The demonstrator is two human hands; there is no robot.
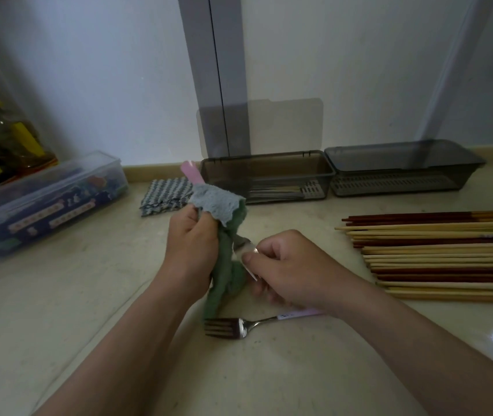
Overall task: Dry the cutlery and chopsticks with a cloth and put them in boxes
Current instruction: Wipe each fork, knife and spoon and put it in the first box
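The left hand (pixel 192 244) grips the cloth (pixel 224 211) round a pink-handled utensil (pixel 190 172) above the counter (pixel 59 295) while the right hand (pixel 287 265) pinches its metal end — likely to steady it for wiping.

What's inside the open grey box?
The open grey box holds a slotted drain tray with several thin utensils lying on it. The tinted front wall blurs them, so their type and count are unclear.
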